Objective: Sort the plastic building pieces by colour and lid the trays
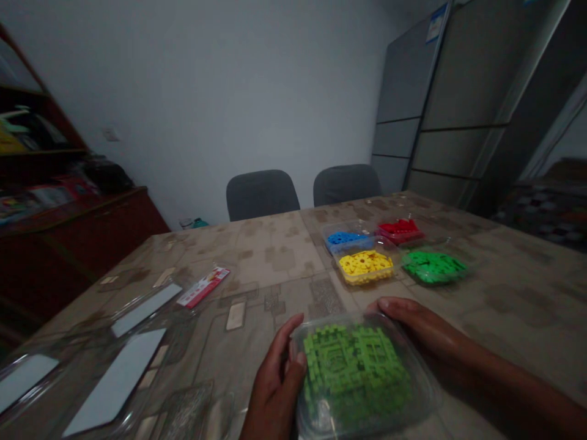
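Between my two hands is a clear plastic container [424, 388] at the table's near side, filled with light green plastic building pieces [353, 366]. My left hand [279, 376] grips its left wall, thumb and fingers along the rim. At the far right corner my right hand [413, 321] holds the rim, its fingers partly hidden behind the tub. Just beyond stand clear tubs of yellow pieces [365, 266], blue pieces [346, 239], red pieces [400, 228] and darker green pieces [433, 266].
On the left of the patterned table [257, 256] lie clear lids with white panels [117, 382] and a red and white printed card [204, 287]. Two grey chairs [262, 194] stand behind the table. A dark red cabinet [87, 238] is at the left, a tall grey cabinet [458, 104] at the right.
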The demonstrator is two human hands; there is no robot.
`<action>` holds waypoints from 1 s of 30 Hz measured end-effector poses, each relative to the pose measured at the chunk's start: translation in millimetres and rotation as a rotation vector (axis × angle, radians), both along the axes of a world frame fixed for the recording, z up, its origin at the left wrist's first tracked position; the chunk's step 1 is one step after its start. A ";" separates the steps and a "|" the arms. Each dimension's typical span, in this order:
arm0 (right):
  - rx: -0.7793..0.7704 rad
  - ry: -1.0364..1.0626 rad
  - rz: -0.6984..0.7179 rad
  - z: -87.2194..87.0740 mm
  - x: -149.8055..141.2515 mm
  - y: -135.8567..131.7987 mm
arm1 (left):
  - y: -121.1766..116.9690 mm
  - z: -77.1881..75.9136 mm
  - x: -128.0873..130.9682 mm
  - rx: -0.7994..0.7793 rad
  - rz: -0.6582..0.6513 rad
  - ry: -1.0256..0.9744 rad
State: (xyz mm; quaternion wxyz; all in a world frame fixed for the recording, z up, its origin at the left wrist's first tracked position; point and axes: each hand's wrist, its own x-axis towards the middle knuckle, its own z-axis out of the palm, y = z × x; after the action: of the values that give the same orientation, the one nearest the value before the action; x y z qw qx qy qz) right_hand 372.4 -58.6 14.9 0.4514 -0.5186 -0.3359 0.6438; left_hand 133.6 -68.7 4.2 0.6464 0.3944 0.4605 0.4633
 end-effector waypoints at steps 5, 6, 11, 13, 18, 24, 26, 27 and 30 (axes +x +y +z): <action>0.001 -0.020 0.024 0.5 1.5 1.2 | -0.1 2.5 -1.7 -0.049 0.003 0.045; 0.010 -0.032 0.030 0.4 1.3 1.1 | -0.4 2.4 -2.0 -0.059 0.006 0.036; 0.093 -0.096 0.089 2.5 -1.4 -0.6 | -1.7 -1.3 -1.8 0.007 0.037 0.072; 0.107 -0.106 0.099 3.8 -1.4 -1.3 | -1.1 -3.0 -1.1 0.032 0.028 0.077; 0.137 -0.177 0.041 4.4 -0.3 0.0 | 5.0 -0.9 0.2 0.024 0.027 0.146; 0.119 -0.154 0.064 2.8 -3.5 3.4 | 11.4 0.9 -0.4 0.041 0.071 0.185; 0.134 -0.150 0.093 2.2 -3.7 3.5 | 11.1 -0.9 -0.3 0.016 0.061 0.162; 0.142 -0.154 0.101 2.1 -3.7 3.4 | 10.5 -1.8 0.0 0.013 0.065 0.157; 0.139 -0.180 0.104 3.5 -3.9 3.1 | 8.2 -4.7 1.3 0.040 0.087 0.176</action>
State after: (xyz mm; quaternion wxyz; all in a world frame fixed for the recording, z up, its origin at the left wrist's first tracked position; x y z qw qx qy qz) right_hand 368.6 -55.5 18.5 0.4202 -0.5239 -0.4452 0.5922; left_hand 134.9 -60.5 -0.5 0.5748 0.4259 0.5229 0.4634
